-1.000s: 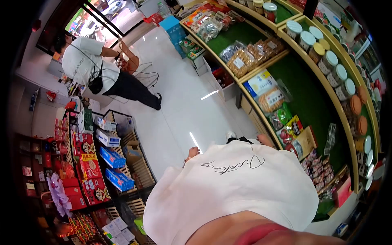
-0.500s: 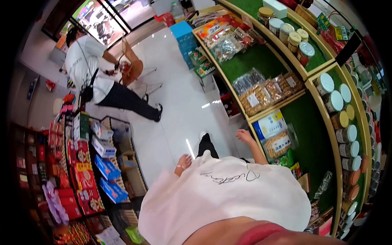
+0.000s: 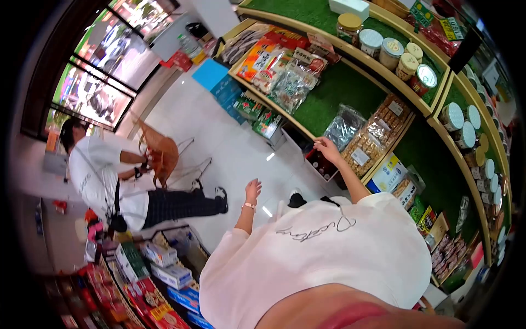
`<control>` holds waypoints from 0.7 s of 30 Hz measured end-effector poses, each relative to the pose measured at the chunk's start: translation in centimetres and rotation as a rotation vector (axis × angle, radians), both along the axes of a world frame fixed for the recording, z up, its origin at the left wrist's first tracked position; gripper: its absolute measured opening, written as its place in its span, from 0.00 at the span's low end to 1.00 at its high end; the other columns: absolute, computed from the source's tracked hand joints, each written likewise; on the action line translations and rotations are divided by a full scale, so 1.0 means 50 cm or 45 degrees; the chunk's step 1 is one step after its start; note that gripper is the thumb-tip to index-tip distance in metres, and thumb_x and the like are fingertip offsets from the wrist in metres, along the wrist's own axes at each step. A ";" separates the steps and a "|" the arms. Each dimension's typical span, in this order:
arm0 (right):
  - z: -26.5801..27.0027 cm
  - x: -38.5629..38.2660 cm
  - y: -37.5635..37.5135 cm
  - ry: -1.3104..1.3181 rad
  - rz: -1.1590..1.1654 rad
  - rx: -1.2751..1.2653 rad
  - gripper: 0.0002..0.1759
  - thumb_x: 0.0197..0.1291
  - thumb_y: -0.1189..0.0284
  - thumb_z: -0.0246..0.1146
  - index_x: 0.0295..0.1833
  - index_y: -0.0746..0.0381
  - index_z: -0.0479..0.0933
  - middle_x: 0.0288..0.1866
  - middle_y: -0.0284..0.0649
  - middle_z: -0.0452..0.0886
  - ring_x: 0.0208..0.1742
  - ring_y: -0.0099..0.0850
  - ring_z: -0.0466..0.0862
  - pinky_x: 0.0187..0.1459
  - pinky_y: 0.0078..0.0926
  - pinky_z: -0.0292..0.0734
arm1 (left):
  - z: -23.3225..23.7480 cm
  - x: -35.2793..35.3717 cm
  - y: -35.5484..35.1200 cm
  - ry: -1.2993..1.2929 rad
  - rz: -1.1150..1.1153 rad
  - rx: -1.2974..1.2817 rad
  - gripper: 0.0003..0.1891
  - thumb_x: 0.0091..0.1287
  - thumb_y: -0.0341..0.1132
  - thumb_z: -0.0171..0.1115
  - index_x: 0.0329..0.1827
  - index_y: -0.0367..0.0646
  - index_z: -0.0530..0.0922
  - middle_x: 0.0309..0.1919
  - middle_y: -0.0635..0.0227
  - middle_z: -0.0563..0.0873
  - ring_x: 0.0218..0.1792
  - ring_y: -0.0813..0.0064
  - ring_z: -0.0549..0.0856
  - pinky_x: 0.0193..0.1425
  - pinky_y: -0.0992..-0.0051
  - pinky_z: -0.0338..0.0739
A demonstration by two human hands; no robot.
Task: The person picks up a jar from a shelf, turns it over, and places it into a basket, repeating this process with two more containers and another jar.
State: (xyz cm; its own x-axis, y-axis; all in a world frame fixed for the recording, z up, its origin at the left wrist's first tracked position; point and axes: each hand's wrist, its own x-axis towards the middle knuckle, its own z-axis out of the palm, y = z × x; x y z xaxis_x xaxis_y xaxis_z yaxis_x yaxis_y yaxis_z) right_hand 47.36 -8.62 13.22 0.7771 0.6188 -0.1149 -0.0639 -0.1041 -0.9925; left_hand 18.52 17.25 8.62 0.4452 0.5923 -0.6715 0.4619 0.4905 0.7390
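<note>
White-shirted co-worker (image 3: 107,175) far left, bent toward a brown curved chair (image 3: 163,152) on thin legs. Left hand (image 3: 252,191): raised over glossy floor tiles (image 3: 235,145), fingers loosely curled, empty (pale bracelet (image 3: 249,206) on wrist). Right hand (image 3: 327,149): well apart from left, arm extended, fingers loose at wooden shelf edge (image 3: 293,122) (contact unclear). Crinkly bagged golden snacks (image 3: 360,157) just right, on green turf liner (image 3: 350,82).

Green shelf lining (image 3: 353,85), white shirt (image 3: 312,257)
</note>
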 end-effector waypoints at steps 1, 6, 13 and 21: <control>0.031 0.030 0.019 -0.155 -0.066 0.058 0.15 0.63 0.71 0.58 0.54 0.62 0.73 0.37 0.33 0.80 0.37 0.21 0.76 0.39 0.19 0.72 | -0.008 0.077 0.048 -0.094 -0.171 0.112 0.19 0.66 0.44 0.56 0.54 0.42 0.75 0.43 0.68 0.83 0.40 0.78 0.79 0.41 0.77 0.72; 0.209 0.149 0.040 -0.220 -0.328 0.063 0.15 0.62 0.74 0.59 0.55 0.61 0.73 0.39 0.34 0.79 0.40 0.20 0.77 0.44 0.19 0.72 | 0.152 0.463 0.086 -0.653 -0.780 0.472 0.16 0.65 0.38 0.60 0.53 0.40 0.77 0.41 0.69 0.83 0.39 0.82 0.79 0.43 0.83 0.72; 0.396 0.379 0.022 -0.593 -0.597 0.221 0.25 0.60 0.76 0.60 0.63 0.59 0.64 0.56 0.43 0.75 0.55 0.29 0.75 0.56 0.26 0.70 | 0.466 0.887 -0.047 -1.071 -1.259 0.997 0.24 0.59 0.39 0.67 0.55 0.36 0.74 0.48 0.58 0.80 0.51 0.68 0.78 0.56 0.71 0.72; 0.575 0.556 0.006 -0.429 -0.797 0.487 0.29 0.64 0.61 0.58 0.67 0.60 0.59 0.59 0.43 0.71 0.58 0.28 0.72 0.59 0.27 0.66 | 0.597 1.234 -0.146 -1.183 -1.298 1.883 0.49 0.46 0.56 0.72 0.66 0.35 0.62 0.59 0.47 0.70 0.61 0.52 0.69 0.66 0.61 0.62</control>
